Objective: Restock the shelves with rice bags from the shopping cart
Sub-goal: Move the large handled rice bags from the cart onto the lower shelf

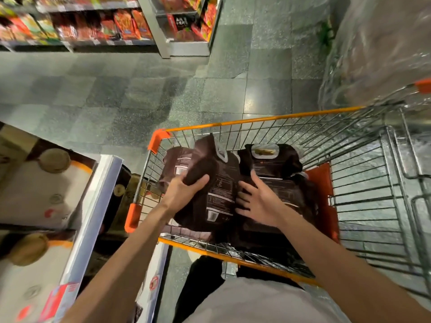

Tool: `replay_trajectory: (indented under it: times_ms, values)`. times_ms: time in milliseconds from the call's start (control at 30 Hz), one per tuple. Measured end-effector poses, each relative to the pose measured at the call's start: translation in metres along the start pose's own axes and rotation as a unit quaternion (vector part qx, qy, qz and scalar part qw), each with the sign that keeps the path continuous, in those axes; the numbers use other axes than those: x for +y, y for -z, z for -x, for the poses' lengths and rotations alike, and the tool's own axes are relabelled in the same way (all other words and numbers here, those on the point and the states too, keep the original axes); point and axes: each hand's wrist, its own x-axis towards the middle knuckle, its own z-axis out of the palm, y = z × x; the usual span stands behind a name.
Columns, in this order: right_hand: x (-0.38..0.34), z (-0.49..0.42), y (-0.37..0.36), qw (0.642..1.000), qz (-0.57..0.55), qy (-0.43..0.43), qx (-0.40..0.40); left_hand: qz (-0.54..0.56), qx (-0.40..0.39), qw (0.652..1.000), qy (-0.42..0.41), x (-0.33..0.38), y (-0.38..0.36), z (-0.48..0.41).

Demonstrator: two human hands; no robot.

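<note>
An orange-rimmed wire shopping cart (pixel 256 119) stands in front of me with several dark brown rice bags inside. My left hand (pixel 184 190) grips the left edge of a raised dark rice bag (pixel 219 183) with white print on its back. My right hand (pixel 258 201) lies with spread fingers against that bag's right side, over another dark bag (pixel 296 194) lying beneath it. A further dark bag (pixel 270 159) with a white window label lies at the far end of the cart.
A shelf with a pale metal edge (pixel 98 201) stands close on my left, holding white bags (pixel 35 190). Across the tiled aisle (pixel 140 94) are shelves of red and orange packets (pixel 112 26). A second wire cart (pixel 401 194) nests on the right beside wrapped goods (pixel 382 47).
</note>
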Motion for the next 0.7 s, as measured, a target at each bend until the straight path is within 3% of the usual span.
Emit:
replay_trajectory:
  times_ms: [133,300,400,500,600,700]
  values:
    - [0.009,0.029,0.018,0.998,-0.052,0.034,0.018,-0.01,-0.099,0.994,-0.037,0.007,-0.028,0.0]
    - [0.018,0.065,0.046,0.992,-0.072,0.097,0.035,0.012,-0.217,0.976,0.013,0.001,-0.074,-0.001]
    - [0.026,0.066,0.063,0.982,-0.036,0.11,0.151,0.013,-0.186,0.982,0.031,-0.016,-0.1,-0.005]
    - [0.039,0.058,0.081,0.94,-0.004,0.121,0.318,0.024,-0.083,0.996,0.023,-0.019,-0.119,-0.01]
    - [0.042,0.051,0.087,0.922,0.03,0.148,0.356,-0.082,0.021,0.996,0.005,-0.022,-0.113,-0.026]
    - [0.04,0.053,0.095,0.926,0.049,0.15,0.344,-0.173,-0.042,0.98,0.087,-0.027,-0.096,-0.043]
